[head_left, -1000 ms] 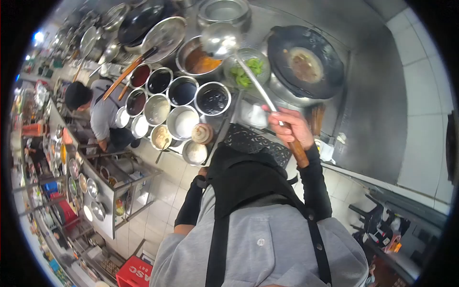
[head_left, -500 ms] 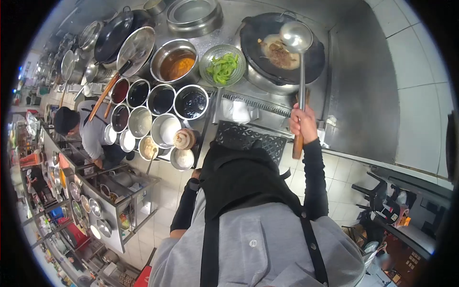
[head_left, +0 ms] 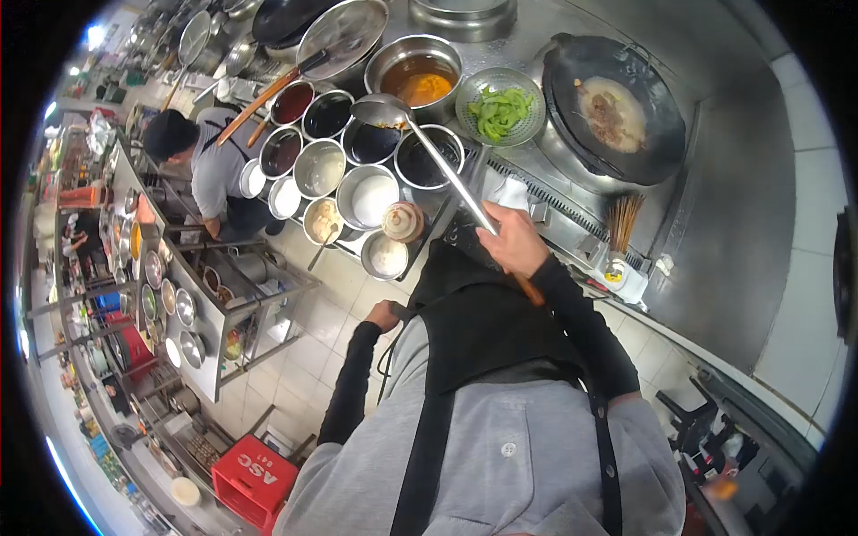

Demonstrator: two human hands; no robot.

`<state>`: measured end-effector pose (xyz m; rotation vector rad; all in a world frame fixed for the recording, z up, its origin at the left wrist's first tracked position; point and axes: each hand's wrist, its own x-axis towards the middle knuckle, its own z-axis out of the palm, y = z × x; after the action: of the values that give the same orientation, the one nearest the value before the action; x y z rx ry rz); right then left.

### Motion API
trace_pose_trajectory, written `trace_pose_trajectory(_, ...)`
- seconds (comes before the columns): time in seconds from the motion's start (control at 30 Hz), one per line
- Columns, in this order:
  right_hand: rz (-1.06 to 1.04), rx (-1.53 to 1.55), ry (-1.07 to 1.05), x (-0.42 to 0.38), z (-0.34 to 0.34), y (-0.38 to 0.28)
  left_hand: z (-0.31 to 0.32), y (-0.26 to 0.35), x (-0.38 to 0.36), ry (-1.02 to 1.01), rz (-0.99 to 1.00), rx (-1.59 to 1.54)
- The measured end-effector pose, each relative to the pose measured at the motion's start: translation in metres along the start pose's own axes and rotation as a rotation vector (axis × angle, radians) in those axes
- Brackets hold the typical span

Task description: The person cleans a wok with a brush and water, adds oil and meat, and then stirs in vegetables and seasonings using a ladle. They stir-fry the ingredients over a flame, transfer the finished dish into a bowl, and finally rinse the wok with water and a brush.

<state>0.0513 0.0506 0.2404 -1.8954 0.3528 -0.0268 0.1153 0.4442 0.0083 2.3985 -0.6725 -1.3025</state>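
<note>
My right hand (head_left: 517,241) is closed round the handle of a long metal ladle (head_left: 382,111), whose bowl hangs over the dark sauce pots. My left hand (head_left: 383,315) is low beside the apron at my waist; its fingers look curled, and whatever they may hold is too small to make out. A black wok (head_left: 661,116) on the stove holds browned food in pale liquid. Green vegetable pieces (head_left: 501,113) lie in a perforated strainer left of the wok. Next to it stands a steel pot (head_left: 414,46) with orange-brown liquid.
Several pots of sauces and powders, including a white one (head_left: 367,196), crowd the counter. A bamboo brush (head_left: 623,223) stands at the stove's front edge. Another person in a dark cap (head_left: 170,135) is at the left by metal racks. A red crate (head_left: 255,482) sits lower left.
The ladle has swung left from over the wok to above the sauce pots, with my right hand on it. The view has shifted, and my left hand now shows more clearly.
</note>
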Motion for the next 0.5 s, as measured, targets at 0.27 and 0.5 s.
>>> trace_pose_trajectory(0.27,0.121,-0.070,-0.155,0.047,0.028,-0.004,-0.125,0.111,-0.093,0.117,0.001,-0.553)
trace_pose_trajectory(0.5,0.215,0.244,-0.229,0.049,0.036,0.015,-0.128,0.133,-0.060,0.703,0.241,-0.610)
